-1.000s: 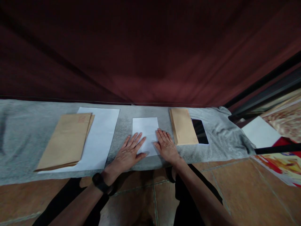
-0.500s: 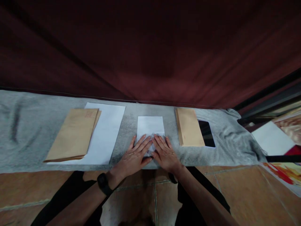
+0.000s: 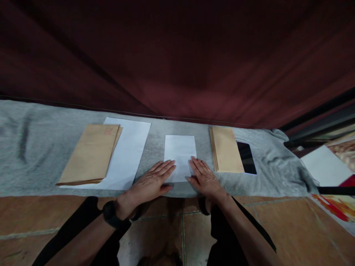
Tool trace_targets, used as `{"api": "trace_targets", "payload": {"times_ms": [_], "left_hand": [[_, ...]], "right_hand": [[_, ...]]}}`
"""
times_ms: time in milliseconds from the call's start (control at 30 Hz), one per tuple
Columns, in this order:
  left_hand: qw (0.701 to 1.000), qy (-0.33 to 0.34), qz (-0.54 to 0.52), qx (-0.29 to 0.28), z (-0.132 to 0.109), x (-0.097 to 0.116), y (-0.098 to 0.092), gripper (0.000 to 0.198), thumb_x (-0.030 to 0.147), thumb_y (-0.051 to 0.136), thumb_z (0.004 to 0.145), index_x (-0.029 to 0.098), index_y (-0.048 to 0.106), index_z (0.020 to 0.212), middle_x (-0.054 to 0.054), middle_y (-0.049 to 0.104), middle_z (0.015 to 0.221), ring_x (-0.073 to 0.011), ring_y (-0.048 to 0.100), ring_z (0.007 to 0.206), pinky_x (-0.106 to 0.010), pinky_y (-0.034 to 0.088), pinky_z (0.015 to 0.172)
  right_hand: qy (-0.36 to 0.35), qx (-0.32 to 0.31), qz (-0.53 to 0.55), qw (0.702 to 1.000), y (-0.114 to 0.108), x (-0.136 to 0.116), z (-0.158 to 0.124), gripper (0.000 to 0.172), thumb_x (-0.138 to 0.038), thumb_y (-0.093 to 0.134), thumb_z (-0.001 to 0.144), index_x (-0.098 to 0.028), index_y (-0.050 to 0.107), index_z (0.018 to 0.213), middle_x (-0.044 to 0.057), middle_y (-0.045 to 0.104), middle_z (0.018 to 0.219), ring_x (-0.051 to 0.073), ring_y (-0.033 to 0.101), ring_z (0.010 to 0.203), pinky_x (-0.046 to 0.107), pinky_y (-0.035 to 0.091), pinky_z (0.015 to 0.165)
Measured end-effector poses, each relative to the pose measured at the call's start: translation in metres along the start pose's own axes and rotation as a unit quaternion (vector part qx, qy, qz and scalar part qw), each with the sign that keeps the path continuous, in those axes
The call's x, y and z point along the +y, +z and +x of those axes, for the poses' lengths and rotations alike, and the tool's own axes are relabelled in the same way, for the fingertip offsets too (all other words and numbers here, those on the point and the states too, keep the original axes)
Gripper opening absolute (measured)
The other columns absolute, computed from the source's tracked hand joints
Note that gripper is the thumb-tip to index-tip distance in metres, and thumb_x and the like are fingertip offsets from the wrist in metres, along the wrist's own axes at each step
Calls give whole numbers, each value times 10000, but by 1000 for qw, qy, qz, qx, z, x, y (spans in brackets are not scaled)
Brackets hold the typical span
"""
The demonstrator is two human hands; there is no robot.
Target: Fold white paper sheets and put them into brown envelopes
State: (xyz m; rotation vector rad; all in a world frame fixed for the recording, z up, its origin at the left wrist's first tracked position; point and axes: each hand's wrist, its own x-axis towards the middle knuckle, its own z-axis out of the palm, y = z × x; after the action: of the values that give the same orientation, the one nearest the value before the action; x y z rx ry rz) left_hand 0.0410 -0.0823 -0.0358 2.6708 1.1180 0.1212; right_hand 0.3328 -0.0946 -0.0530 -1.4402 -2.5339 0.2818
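Maroon fabric [image 3: 177, 81] hangs across 12 o'clock; grey cloth [image 3: 280, 175] covers the long work surface; terracotta floor tiles [image 3: 285, 229] show at 6 o'clock. Clock centre: small white sheet of paper [image 3: 180, 146], lying flat on the cloth. Single or folded: cannot tell.

Left hand [image 3: 151, 183], at 8 o'clock: palm down, fingers straight and close together, thumb held apart, fingertips over the sheet's near left part. Black wristwatch [image 3: 111, 214] on this wrist. Right hand [image 3: 206, 180], at 4 o'clock: palm down, fingers extended, fingertips at the sheet's right edge. The hands are apart, paper visible between them.

At 9 o'clock: large kraft envelopes [image 3: 90, 153], stacked partly over a large white sheet [image 3: 131, 149]. At 3 o'clock: stack of smaller kraft envelopes [image 3: 226, 149]; smartphone [image 3: 246, 158] beside its outer edge, screen dark. Further out, toward 4 o'clock: red-and-yellow printed sheet [image 3: 337, 210], cut off by the view.
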Motion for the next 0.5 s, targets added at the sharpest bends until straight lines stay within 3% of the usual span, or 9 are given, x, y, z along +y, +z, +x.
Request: {"api": "trace_targets", "payload": {"times_ms": [200,500], "left_hand": [[999,-15,31,-32,2,12,-8,567,230,563,938,137,496,1493,-167,379,1664,-250,353,1551,-413,260,1283],[998,-40,38,16,8,28,-9,564,64,507,883,154,571,1436,-159,508,1586,-273,477,1476,-435,359,1236]], "right_hand": [[-16,-33,30,999,-17,4,-3,777,-394,700,920,-173,392,1598,142,289,1710,320,310,1567,529,329,1276],[-27,-13,20,999,-23,-4,1,675,-273,717,877,-169,521,1514,160,366,1671,331,375,1529,520,360,1256]]}}
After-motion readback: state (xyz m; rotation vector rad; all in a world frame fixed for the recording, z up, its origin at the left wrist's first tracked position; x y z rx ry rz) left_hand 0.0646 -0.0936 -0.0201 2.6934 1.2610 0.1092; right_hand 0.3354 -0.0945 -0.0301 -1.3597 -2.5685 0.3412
